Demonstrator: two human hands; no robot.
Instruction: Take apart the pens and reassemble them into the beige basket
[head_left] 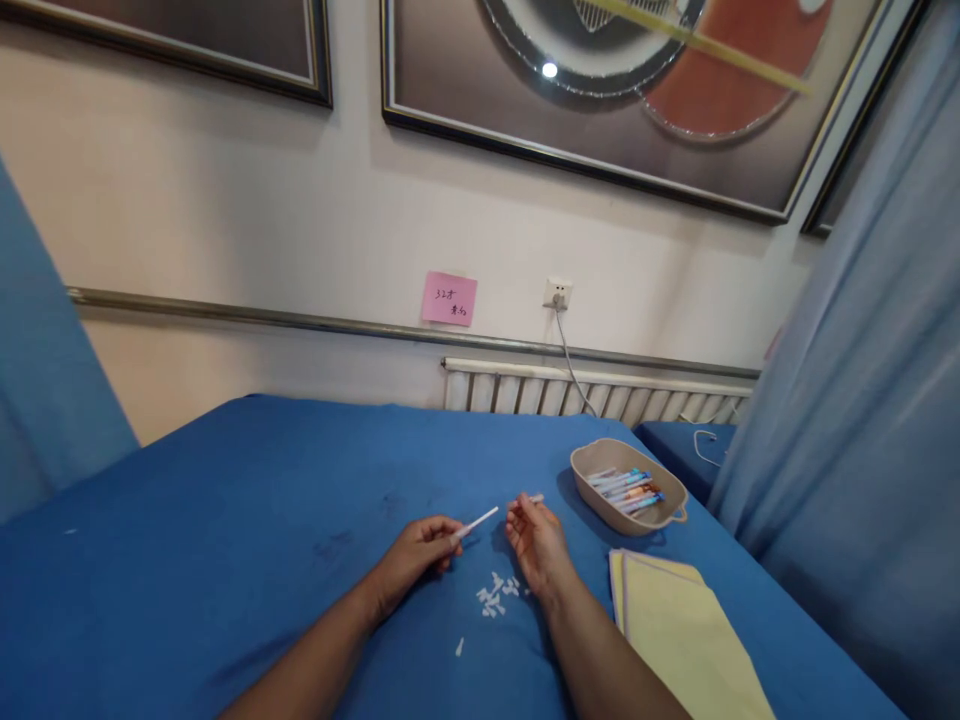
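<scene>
My left hand point(417, 557) pinches a thin white pen-like stick point(480, 520) that points up and to the right. Close beside it, my right hand point(534, 540) has its fingers curled round a small light piece point(535, 497) at the fingertips. Both hands hover low over a blue tablecloth point(225, 540). A small heap of white bits point(497, 594) lies on the cloth just below the hands. One more white bit point(459, 647) rests nearer to me.
A beige oval tray point(600, 458) holding several coloured pens stands to the right of my hands. A yellow folded cloth point(686, 630) lies at the right front. A radiator, wall socket with cable, pink note and blue curtains surround the table.
</scene>
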